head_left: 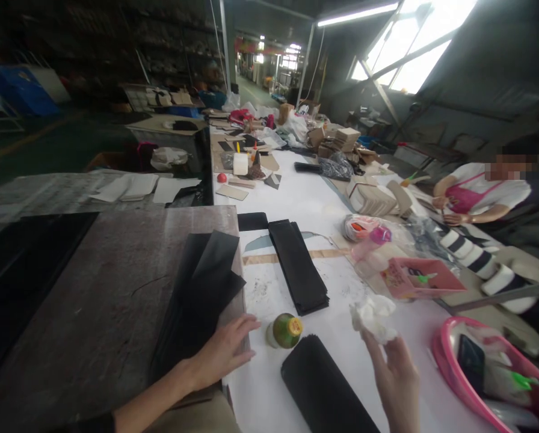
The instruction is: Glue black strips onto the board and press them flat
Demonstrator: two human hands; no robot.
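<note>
My left hand (pixel 227 352) is open, with fingers apart, at the edge between the brown board and the white table. Just right of its fingertips stands a small green bottle with a yellow cap (pixel 285 331); a gap shows between them. In my right hand (pixel 393 367) a crumpled white tissue (pixel 374 316) is pinched above the white tabletop. Between the hands lies a stack of black strips (pixel 326 385) with rounded corners. Farther off is another stack of black strips (pixel 299 267). Black sheets (pixel 201 288) lie fanned on the board left of it.
A pink basket (pixel 445 361) with a phone and other items stands at the right. Behind it are a pink tray (pixel 425 279) and a pink-capped bottle (pixel 373 243). A co-worker in a pink apron (pixel 465 192) sits across the table. Piled materials (pixel 296 126) cover the far end.
</note>
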